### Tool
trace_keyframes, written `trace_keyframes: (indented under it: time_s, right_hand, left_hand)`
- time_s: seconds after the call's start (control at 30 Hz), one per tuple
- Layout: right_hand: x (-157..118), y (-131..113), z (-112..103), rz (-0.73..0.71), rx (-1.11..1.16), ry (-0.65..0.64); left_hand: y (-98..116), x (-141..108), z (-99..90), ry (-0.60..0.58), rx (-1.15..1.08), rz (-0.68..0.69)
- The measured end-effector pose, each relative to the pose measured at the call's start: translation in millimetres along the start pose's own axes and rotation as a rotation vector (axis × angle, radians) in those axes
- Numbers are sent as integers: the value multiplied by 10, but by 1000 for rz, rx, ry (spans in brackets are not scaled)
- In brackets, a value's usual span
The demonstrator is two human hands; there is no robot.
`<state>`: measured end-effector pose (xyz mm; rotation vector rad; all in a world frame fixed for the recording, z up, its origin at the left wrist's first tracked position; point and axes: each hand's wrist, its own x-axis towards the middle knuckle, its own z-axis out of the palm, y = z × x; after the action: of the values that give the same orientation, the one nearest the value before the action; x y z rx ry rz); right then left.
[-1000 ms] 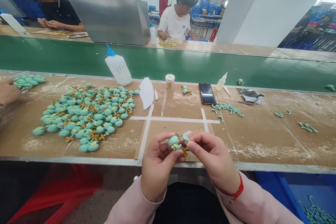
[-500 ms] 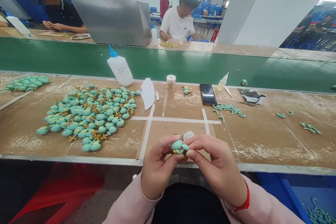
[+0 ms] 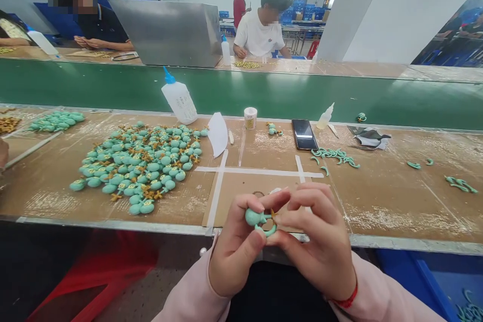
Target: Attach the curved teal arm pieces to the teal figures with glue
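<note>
A small mint-green, round-headed toy figure (image 3: 253,217) is held in the air above the near table edge, between both hands. The left hand (image 3: 238,245) pinches its round head, forefinger above and thumb below. From the head a thin stem reaches rightward to an orange-brown end piece (image 3: 273,214), against which fingertips of the right hand (image 3: 317,239) lie. Below, a curved mint-green strip (image 3: 270,232) bows from beside the left thumb towards the right thumb, leaving a gap under the stem. The right fingers are bent and close together; how firmly they grip, I cannot tell. Behind the knuckles, a pale round item (image 3: 275,191) is mostly hidden.

Just beyond the hands, strips of whitish tape (image 3: 260,171) cross the brown cardboard table covering (image 3: 377,186). To the left spreads a large heap of similar mint-green and orange-brown figures (image 3: 145,163); past it leans a white plastic bottle with a blue nozzle (image 3: 180,100), near a white curved paper sheet (image 3: 218,135) and a short white cylindrical container (image 3: 250,118). Right of these lie a black smartphone (image 3: 305,135) and, just beside it, loose curved mint-green strips (image 3: 335,155), with a small translucent dropper bottle (image 3: 325,116) farther back
</note>
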<state>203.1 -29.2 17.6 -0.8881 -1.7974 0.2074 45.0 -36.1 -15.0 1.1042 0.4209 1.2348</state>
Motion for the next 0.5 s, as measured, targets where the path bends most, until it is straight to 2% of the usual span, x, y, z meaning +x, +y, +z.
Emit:
trace_keyframes:
  time_s: [0.07, 0.17, 0.27, 0.5]
  right_hand:
    - [7, 22, -19, 99, 61, -11]
    - [5, 49, -38, 219, 188, -149]
    - [6, 47, -43, 221, 240, -249]
    - [27, -38, -37, 165, 214, -180]
  left_hand:
    - [33, -12, 3, -33, 57, 37]
    - [89, -27, 4, -68, 143, 64]
    - [133, -35, 7, -85, 196, 80]
    - [180, -39, 22, -110, 209, 73]
